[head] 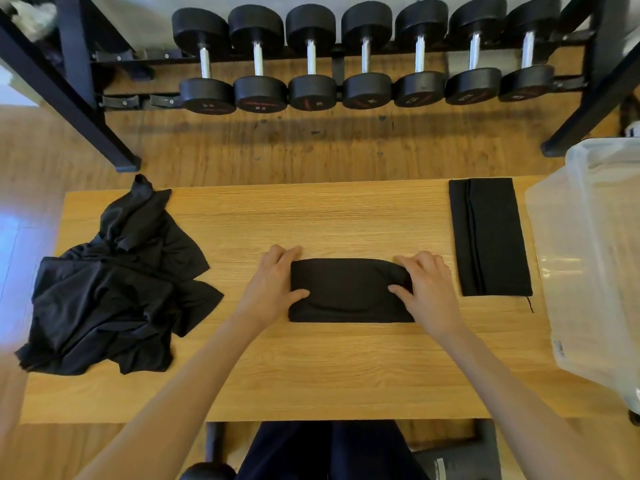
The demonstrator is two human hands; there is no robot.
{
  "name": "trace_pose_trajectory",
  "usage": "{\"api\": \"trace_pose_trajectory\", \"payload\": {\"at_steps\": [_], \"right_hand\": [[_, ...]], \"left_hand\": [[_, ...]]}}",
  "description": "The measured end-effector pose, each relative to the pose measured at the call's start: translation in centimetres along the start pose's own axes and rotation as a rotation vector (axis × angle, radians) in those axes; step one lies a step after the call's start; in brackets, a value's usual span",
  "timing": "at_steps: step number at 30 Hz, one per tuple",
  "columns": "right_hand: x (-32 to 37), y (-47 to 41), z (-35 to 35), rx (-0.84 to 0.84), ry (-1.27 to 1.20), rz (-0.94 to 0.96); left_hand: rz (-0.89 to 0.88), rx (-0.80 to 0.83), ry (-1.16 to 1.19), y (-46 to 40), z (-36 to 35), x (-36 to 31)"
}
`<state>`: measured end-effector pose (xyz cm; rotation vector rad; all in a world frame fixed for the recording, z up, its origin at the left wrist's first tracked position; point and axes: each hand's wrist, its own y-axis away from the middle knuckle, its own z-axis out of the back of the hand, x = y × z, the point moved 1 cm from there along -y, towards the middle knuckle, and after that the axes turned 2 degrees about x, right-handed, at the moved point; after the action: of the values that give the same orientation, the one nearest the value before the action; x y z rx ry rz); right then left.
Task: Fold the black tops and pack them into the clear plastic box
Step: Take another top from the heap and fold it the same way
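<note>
A black top (349,292), folded into a small rectangle, lies at the middle of the wooden table (311,368). My left hand (273,282) grips its left end, thumb on top and fingers curled behind the far edge. My right hand (427,289) grips its right end the same way. Another folded black top (488,237) lies flat as a long rectangle at the right. A heap of unfolded black tops (114,285) covers the table's left end. The clear plastic box (595,258) stands at the table's right edge, and I see nothing inside it.
A rack with several black dumbbells (363,57) stands on the wood floor beyond the table's far edge. Its dark frame legs (86,109) come down at both far corners. My dark-trousered legs (332,452) are below the near edge.
</note>
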<state>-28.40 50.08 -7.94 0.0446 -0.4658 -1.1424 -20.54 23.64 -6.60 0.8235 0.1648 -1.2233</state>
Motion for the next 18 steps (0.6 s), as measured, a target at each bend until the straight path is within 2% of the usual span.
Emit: {"api": "trace_pose_trajectory", "payload": {"at_steps": [3, 6, 8, 11, 14, 18], "right_hand": [[0.2, 0.8, 0.3, -0.021, -0.143, -0.060], [0.2, 3.1, 0.5, 0.006, -0.422, -0.177], [-0.3, 5.2, 0.6, 0.032, -0.646, -0.296], [-1.7, 8.5, 0.4, 0.007, -0.850, -0.462], [-3.4, 11.8, 0.5, -0.063, -0.995, -0.611], [-5.8, 15.9, -0.1, -0.202, -1.089, -0.773]], "left_hand": [[0.067, 0.064, -0.026, -1.2, 0.9, -0.5], [0.079, 0.183, -0.044, -1.7, 1.2, -1.5], [0.072, 0.265, 0.042, -1.9, 0.8, -2.2], [0.061, 0.346, 0.271, -2.3, 0.0, -4.2], [-0.011, 0.401, 0.398, -3.1, -1.1, -8.2], [-0.203, 0.410, 0.357, -3.9, -3.6, -15.0]]}}
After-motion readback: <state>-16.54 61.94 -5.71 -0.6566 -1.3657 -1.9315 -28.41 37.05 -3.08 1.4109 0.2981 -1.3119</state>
